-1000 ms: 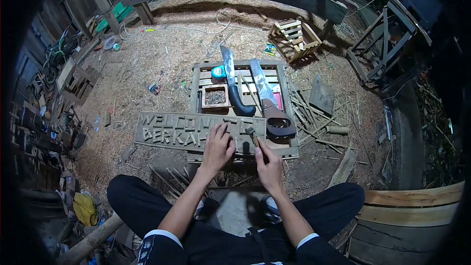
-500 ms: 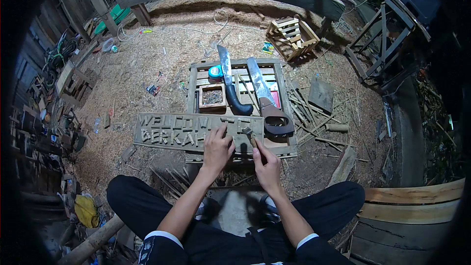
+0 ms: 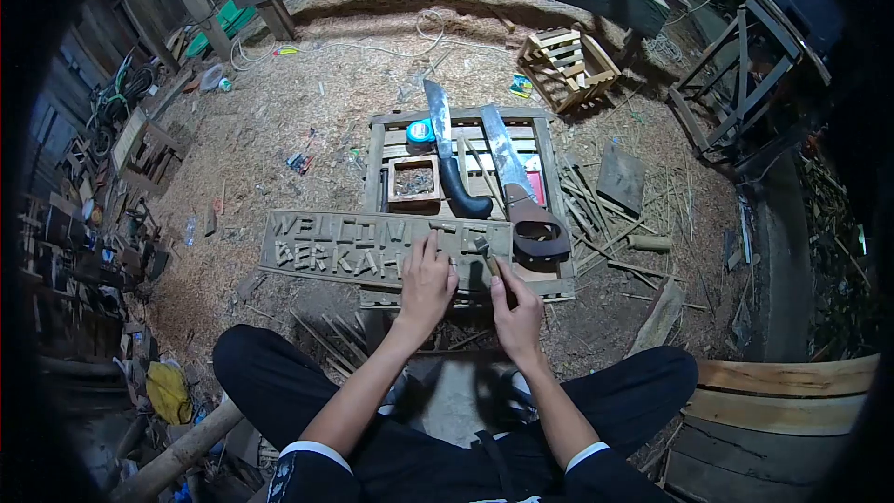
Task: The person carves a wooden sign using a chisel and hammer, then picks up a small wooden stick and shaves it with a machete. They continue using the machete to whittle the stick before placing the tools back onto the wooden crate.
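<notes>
Gripping a small hammer (image 3: 480, 245) by its handle in the right hand (image 3: 518, 307), wrapped closed with thumb and fingers, aimed head-first away from the body over the right part of a wooden signboard (image 3: 470, 272). Cannot tell whether touching the wood with the hammer head. Reaching with the left hand (image 3: 426, 284) onto the same signboard, just left of the hammer, in a narrow, bent-fingered pose; cannot tell whether pinching anything between the fingertips.

Under both hands, and stretching well out to the left of the left hand, the signboard with its stick letters (image 3: 361, 264) in two rows, readable as WELCOM above and BERKAH below.

Ahead of the left hand, on a slatted wooden stand (image 3: 376, 154), a black-handled machete (image 3: 440, 121) beside a blue tape measure (image 3: 420, 133), plus a small wooden box (image 3: 414, 164) of dark bits. Ahead and slightly right of the right hand, a handsaw (image 3: 508, 158), brown grip nearest, just beside the signboard's right end. Farther right, thin sticks (image 3: 582, 200) and a flat plank (image 3: 621, 179); well beyond the handsaw, a tilted slatted crate (image 3: 562, 50).
</notes>
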Available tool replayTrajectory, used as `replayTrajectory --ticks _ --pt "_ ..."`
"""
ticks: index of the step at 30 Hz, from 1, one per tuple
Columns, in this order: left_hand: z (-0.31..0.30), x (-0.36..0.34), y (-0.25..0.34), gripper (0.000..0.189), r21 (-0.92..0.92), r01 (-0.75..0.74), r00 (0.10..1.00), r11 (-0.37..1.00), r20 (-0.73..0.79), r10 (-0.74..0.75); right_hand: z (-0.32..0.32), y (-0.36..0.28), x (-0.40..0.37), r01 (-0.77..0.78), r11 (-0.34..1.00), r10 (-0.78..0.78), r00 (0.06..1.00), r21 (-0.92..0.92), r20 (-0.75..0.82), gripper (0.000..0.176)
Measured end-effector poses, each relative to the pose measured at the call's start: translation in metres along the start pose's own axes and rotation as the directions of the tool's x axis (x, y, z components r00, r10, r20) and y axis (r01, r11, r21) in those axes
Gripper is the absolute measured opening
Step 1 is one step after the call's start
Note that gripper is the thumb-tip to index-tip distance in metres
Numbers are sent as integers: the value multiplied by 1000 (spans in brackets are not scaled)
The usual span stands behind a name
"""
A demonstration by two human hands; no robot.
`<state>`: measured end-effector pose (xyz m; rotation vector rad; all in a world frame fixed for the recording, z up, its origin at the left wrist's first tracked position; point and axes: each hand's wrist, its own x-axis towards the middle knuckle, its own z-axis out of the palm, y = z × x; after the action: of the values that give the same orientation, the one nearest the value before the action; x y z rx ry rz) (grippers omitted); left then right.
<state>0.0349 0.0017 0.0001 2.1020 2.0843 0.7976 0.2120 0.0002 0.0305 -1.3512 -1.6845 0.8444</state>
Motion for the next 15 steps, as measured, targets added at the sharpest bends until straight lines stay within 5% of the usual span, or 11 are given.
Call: replayTrajectory --ticks 11,15 --pt "8 3 -8 20 54 -52 997 997 -59 56 -2 5 5 -92 993 91 996 70 11 37" --pt "-19 24 -32 21 -100 98 989 990 -99 -108 -4 7 6 -89 992 91 996 93 -19 36"
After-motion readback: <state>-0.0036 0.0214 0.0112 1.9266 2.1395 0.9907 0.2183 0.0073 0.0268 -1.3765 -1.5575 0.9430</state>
